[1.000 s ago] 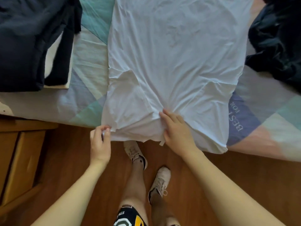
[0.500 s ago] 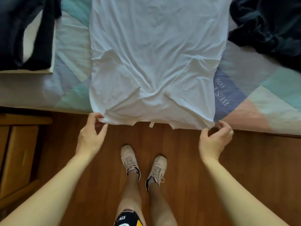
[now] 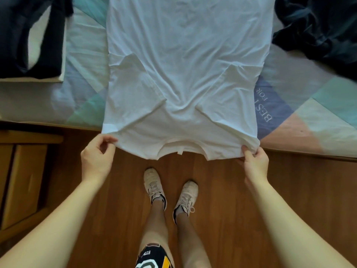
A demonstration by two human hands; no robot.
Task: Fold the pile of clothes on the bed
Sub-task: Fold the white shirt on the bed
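Two hands pinch the shoulder corners of a white T-shirt (image 3: pixel 185 74) spread on the bed (image 3: pixel 309 120), its collar end hanging over the bed's near edge. The left hand (image 3: pixel 96 155) nips the left corner between thumb and fingers; the right hand (image 3: pixel 255 161) grips the right corner, likely pulling the cloth taut for a fold. Dark garments (image 3: pixel 318 28) wait unfolded to the shirt's right, a folded stack (image 3: pixel 29 35) to its left.

I saw the T-shirt (image 3: pixel 185 74) flat on the bed (image 3: pixel 309 117), collar end overhanging the floor (image 3: pixel 116 209); folded stack (image 3: pixel 29 35) lay left, loose pile (image 3: pixel 318 28) right, cabinet (image 3: pixel 25 171) below-left.
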